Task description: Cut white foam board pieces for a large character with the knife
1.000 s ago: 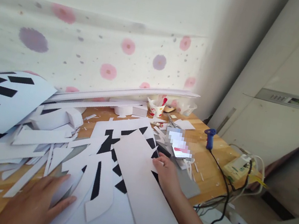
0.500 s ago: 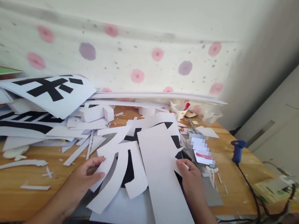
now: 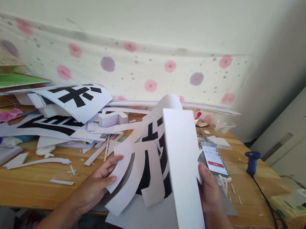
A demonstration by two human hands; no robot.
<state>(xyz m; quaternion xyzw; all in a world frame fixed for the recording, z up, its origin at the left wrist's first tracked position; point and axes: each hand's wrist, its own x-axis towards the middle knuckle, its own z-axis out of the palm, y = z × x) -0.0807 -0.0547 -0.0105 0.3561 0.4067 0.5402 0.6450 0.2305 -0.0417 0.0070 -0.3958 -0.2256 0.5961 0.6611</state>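
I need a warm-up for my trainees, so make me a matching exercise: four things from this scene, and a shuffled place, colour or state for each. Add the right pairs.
Things
1. left hand
2. phone
3. gun-shaped tool
4. patterned cloth

Place, colour or state
A. blue, on the right part of the table
B. along the wall, with pink and purple flowers
C. at the left edge of the cut white sheets
D. screen lit, with a red bar

Pairs
1-C, 2-D, 3-A, 4-B
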